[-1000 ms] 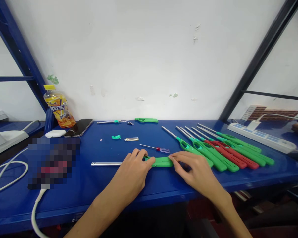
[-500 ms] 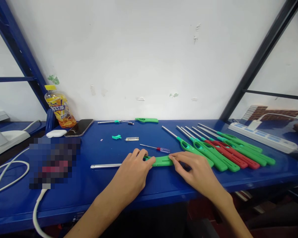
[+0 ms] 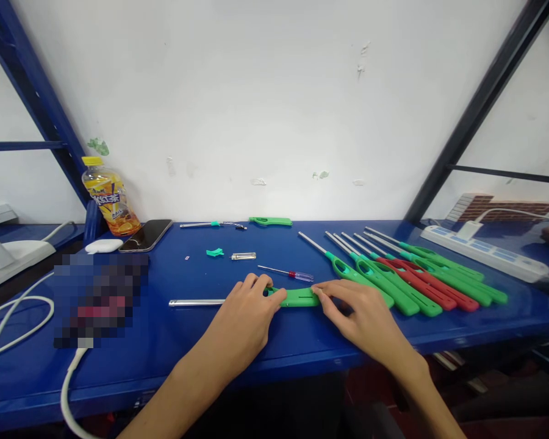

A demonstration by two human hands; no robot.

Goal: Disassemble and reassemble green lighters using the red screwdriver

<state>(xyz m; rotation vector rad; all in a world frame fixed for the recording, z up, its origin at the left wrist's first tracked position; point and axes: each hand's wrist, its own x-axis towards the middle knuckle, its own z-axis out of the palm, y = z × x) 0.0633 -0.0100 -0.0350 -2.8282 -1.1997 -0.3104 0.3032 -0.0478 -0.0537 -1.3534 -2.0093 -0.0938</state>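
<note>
A green long-neck lighter [image 3: 299, 298] lies sideways near the front of the blue table, its metal tube pointing left. My left hand [image 3: 248, 308] is closed around its trigger end and hides that part. At the handle's right end, my right hand [image 3: 354, 305] pinches it between thumb and fingers. Just behind the handle rests a screwdriver [image 3: 301, 276] with a clear purple and red grip. Farther back are a clear fuel tank [image 3: 243, 256], a small green trigger piece [image 3: 215, 252], a loose metal tube with wires [image 3: 199, 225] and a green handle shell [image 3: 271, 222].
Several green and red long-neck lighters [image 3: 407, 286] lie fanned out to the right. Beyond them is a white power strip [image 3: 485, 253]. On the left are a drink bottle [image 3: 111, 198], a phone [image 3: 146, 236], a white case [image 3: 104, 246] and a white cable [image 3: 66, 390].
The lighter's tube tip dipped slightly toward me, then came back up. Both hands keep the same hold, and the other things stay where they were.
</note>
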